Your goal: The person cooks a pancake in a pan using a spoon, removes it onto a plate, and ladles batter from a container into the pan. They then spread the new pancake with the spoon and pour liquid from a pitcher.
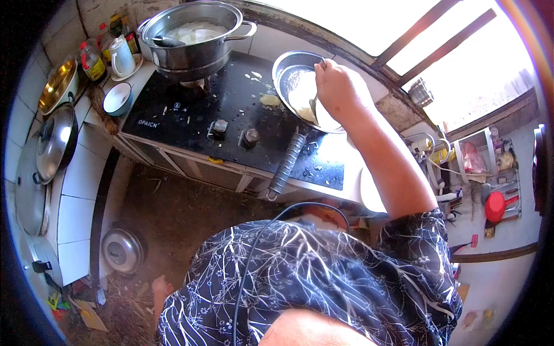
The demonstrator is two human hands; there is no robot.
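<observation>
My right hand (340,92) is closed around the handle of a metal spoon (313,108), whose lower end dips into a small frying pan (281,64). Pale, batter-like food (301,95) lies in the pan. The pan's ridged dark handle (287,163) points toward me over the front of the black gas stove (190,124), and no hand is on it. Low on the left, my left hand (162,285) hangs beside my body, away from the stove. Its fingers look loosely bent, with nothing visible in them.
A large steel pot (193,60) holding white pieces and a ladle (167,41) stands on the left burner. Food scraps (270,100) dot the stove top. An enamel bowl (118,99), thermos-like jug (121,56) and bottles (92,60) stand left. A metal basin (122,252) rests on the floor.
</observation>
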